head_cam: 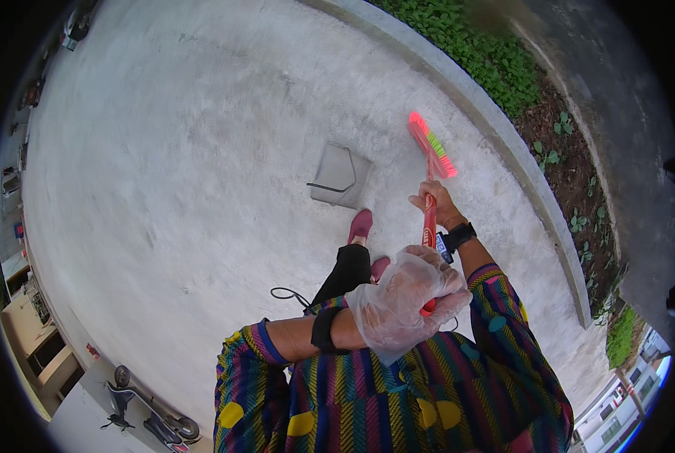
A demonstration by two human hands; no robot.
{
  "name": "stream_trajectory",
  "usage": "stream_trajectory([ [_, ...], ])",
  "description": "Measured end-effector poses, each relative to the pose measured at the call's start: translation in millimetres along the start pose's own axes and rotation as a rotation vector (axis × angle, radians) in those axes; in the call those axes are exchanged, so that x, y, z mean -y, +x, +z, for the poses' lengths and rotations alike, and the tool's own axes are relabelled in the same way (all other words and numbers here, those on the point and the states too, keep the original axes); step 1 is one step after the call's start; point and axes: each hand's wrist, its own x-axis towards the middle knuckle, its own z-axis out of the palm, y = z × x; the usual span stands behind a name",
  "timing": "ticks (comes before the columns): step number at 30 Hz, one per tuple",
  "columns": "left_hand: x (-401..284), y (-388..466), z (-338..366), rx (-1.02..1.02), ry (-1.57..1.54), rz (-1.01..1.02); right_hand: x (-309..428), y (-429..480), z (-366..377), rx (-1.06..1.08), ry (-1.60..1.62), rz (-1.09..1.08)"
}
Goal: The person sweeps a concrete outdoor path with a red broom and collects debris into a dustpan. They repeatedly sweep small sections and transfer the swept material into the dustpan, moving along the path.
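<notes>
A broom with a red handle (429,221) and a pink and lime-green bristle head (432,146) slants away from my body over the concrete. My left hand (410,297), in a loose clear plastic glove, is wrapped around the handle's upper end, whose red tip shows between the fingers. Farther down the handle, close to the head, my right hand (442,204) grips it. A black strap with a small device (453,240) circles my right wrist; a black band (323,329) is on the left one. The bristles appear at ground level, though contact cannot be told.
On the concrete ground (173,170) ahead of my shoes (361,225) lies a flat grey square panel (337,170) with a bent dark strip. A low concrete kerb (501,130) curves along the right, bordering a planted bed (563,158). At lower left stands a scooter (150,413).
</notes>
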Motion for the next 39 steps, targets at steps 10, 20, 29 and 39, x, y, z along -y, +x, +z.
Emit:
stream_trajectory([
  [10,-10.1,-9.2,-5.1,0.288,-0.007,0.218,25.9,-57.2,-53.1,-0.257,-0.072,0.095],
  [20,34.1,-6.0,101.8,0.655,-0.190,0.243,22.5,-138.9,-59.5,-0.269,1.247,1.014],
  [29,155.8,-24.1,2.4,0.059,-0.247,-0.685,108.2,-191.7,-126.3,-0.238,1.295,1.124],
  [39,334.3,-92.7,-98.4,-0.609,-0.410,-1.081,108.0,-271.4,-113.0,0.025,1.168,1.345],
])
